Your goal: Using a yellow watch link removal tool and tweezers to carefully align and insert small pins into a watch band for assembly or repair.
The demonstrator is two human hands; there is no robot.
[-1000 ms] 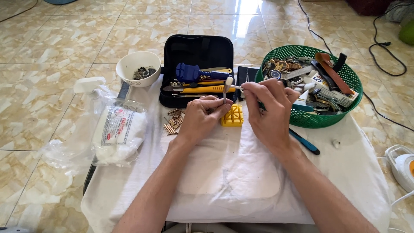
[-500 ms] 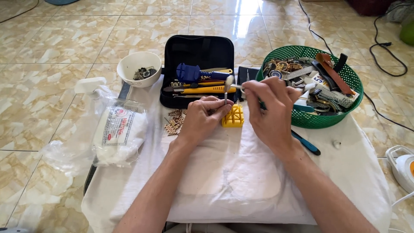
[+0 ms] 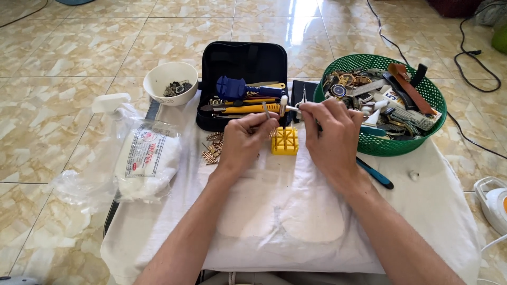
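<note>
Two bare forearms reach forward over a white cloth [image 3: 296, 211] spread across a low table on a tiled floor. On the cloth's far right sits a round green plastic mesh basket [image 3: 422, 132] heaped with watch parts and straps; far centre lies an open black zip tool case [image 3: 244, 60] holding yellow- and blue-handled tools; left of it is a small white bowl [image 3: 158, 79] of metal bits, and nearer, a clear plastic bag of white wadding [image 3: 142, 163]. Between the hands, just below the fingertips, stands a small yellow plastic slotted block [image 3: 284, 141]. The left hand [image 3: 243, 142] has its fingers pinched together on a thin metal pin-like tool [image 3: 266, 111], its long axis pointing up and away. The right hand [image 3: 330, 132] is closed on a slim dark-handled tool; its tip is hidden. Both hands are about equally near the block, which lies toward the person from the fingertips. A short gold-coloured band piece [image 3: 212, 150] rests left of the left wrist.
</note>
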